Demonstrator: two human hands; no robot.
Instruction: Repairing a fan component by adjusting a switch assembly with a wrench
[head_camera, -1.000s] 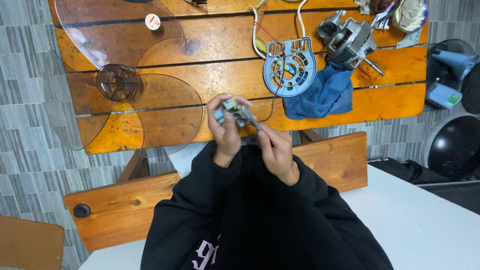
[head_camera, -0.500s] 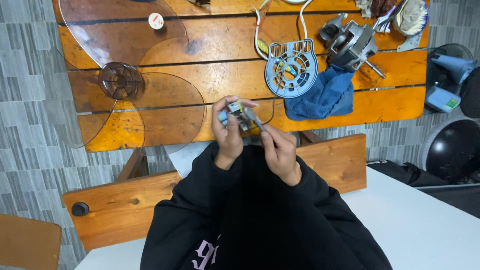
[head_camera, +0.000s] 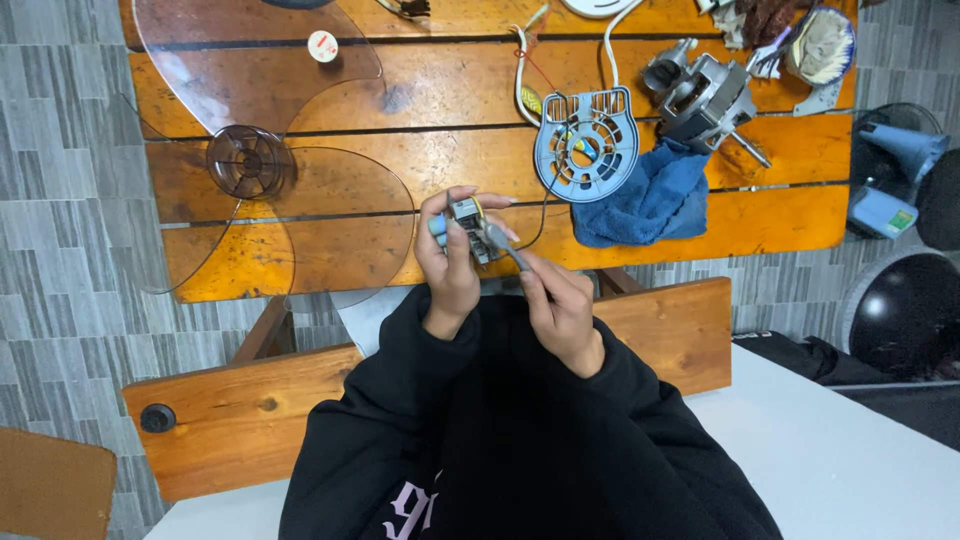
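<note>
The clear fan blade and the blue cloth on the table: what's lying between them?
In the head view, bare wooden table separates the clear fan blade from the blue cloth, except the round grey-blue vented cover, overlapping the cloth's left edge.

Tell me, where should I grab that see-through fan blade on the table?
Probably the dark round hub of the clear fan blade, from above. The blade lies flat on the wooden table, its wings look thin and wide, and the hub looks like the sturdiest part.

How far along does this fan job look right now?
The fan already lies in pieces on the wooden table: the clear blade, the grey grille cover and the motor sit apart. In hand: the left hand holds a small switch-like part while the right hand works on it with a thin tool. Nothing looks put together.
</note>
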